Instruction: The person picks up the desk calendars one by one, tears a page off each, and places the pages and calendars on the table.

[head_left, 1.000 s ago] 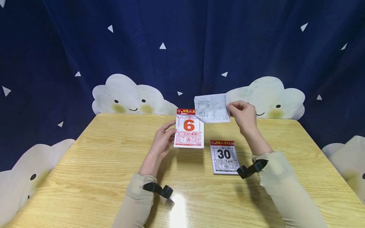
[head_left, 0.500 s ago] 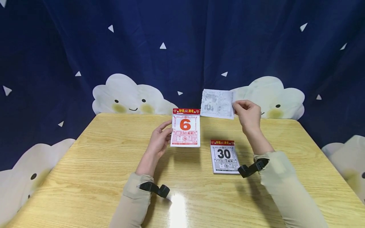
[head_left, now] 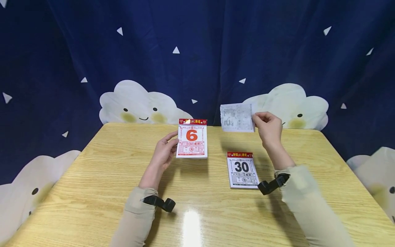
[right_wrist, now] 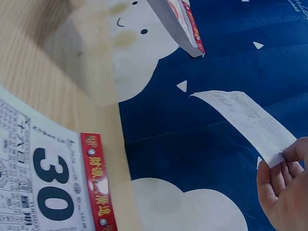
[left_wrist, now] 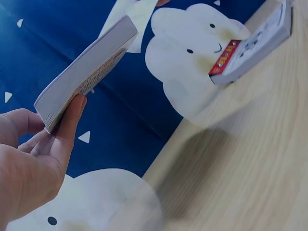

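My left hand [head_left: 164,151] grips a tear-off calendar [head_left: 192,140] by its left edge, lifted above the table. Its top sheet bears a red 6 under a red header strip. In the left wrist view the thumb lies on one side of the pad [left_wrist: 86,67] and fingers support its back. My right hand [head_left: 269,129] pinches a loose calendar sheet [head_left: 237,117] by one edge, held up sideways and apart from the pad. Faint print shows through its back. In the right wrist view the sheet [right_wrist: 250,120] curves slightly away from the fingertips.
A second tear-off calendar [head_left: 242,170] with a black 30 lies flat on the wooden table [head_left: 102,178], below the right hand. Behind the table's far edge hangs a dark blue curtain [head_left: 197,51] with white clouds and triangles.
The calendar with the red 6 has moved left in my left hand. The loose sheet came away from in front of it, rose to the right, then sank slightly in my right hand.
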`<state>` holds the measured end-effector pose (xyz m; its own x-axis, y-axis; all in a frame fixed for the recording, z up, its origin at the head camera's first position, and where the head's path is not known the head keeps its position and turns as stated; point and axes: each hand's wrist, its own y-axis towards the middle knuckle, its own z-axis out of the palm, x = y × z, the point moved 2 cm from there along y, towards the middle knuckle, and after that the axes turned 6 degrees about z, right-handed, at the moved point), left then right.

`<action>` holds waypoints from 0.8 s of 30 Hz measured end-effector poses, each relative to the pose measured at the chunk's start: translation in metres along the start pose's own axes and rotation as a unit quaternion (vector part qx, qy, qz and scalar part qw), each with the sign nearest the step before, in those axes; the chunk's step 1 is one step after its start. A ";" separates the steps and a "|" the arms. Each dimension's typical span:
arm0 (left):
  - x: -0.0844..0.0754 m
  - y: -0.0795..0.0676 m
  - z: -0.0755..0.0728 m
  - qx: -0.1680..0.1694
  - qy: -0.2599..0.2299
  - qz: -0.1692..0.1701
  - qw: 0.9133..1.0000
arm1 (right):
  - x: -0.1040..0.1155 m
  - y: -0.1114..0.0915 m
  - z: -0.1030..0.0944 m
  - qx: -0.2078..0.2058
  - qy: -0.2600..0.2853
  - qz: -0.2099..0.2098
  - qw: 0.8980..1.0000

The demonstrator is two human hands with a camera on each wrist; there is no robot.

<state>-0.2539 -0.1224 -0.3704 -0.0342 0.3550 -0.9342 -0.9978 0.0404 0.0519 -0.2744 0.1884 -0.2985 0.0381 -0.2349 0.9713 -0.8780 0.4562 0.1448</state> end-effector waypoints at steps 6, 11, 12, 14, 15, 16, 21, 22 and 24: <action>0.002 -0.001 -0.010 0.005 0.014 -0.009 1.000 | -0.008 -0.005 0.007 0.004 -0.091 -0.059 0.994; 0.005 0.001 -0.014 0.007 0.018 -0.015 1.000 | -0.013 -0.007 0.015 0.011 -0.138 -0.109 0.984; 0.006 0.002 -0.015 0.008 0.016 -0.017 1.000 | -0.014 -0.008 0.017 0.014 -0.142 -0.116 0.983; 0.008 0.003 -0.017 0.007 0.016 -0.020 1.000 | -0.016 -0.009 0.021 0.022 -0.148 -0.131 0.980; 0.008 0.003 -0.018 0.005 0.015 -0.021 1.000 | -0.016 -0.010 0.022 0.026 -0.151 -0.139 0.978; 0.009 0.004 -0.019 0.002 0.016 -0.023 1.000 | -0.017 -0.011 0.024 0.028 -0.155 -0.147 0.976; 0.012 0.003 -0.025 -0.010 0.034 -0.031 0.999 | -0.023 -0.015 0.033 0.033 -0.168 -0.215 0.961; 0.013 0.003 -0.026 -0.009 0.042 -0.033 0.999 | -0.024 -0.016 0.035 0.033 -0.169 -0.233 0.957; 0.016 0.003 -0.029 -0.015 0.051 -0.041 0.998 | -0.028 -0.018 0.039 0.032 -0.172 -0.272 0.946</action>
<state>-0.2586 -0.1435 -0.3952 0.0430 0.2545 -0.9661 -0.9987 0.0365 -0.0349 -0.2781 0.1527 -0.3354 0.3443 -0.6913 0.6352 -0.8005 0.1373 0.5833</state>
